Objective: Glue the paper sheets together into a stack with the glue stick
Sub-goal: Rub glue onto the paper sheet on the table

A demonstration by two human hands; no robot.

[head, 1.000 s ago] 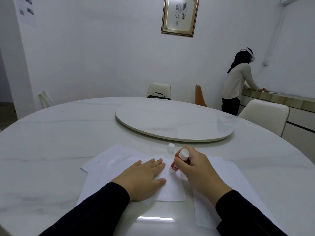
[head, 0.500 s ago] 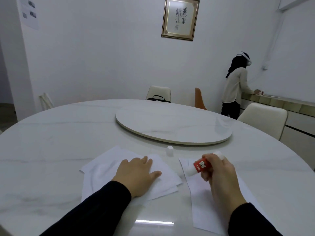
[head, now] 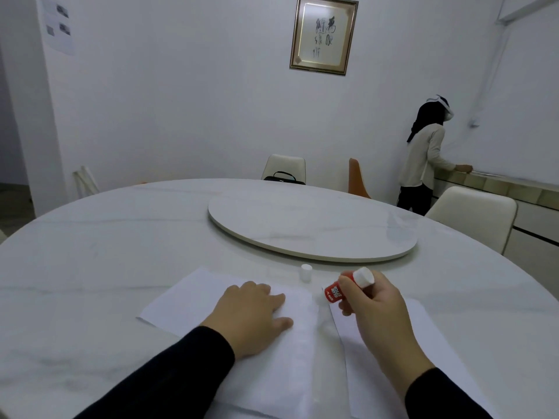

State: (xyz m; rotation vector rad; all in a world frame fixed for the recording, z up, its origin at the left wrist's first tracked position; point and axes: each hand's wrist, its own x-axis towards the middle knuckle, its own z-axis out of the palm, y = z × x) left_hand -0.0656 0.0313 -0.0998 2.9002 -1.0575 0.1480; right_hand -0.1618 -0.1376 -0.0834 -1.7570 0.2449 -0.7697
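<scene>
Left hand flat, fingers together, pressing paper to table. Right hand fingers pinch glue stick.

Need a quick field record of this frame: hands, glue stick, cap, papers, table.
left hand: flat, palm down on the left papers
right hand: gripping the glue stick
glue stick: red body, tilted, lower end towards the left papers; tip contact unclear
cap: off, upright on the table beyond the papers
left papers: overlapping sheets, pinned by the left hand
right paper: separate sheet, under the right hand
table: round white marble, turntable at centre
</scene>
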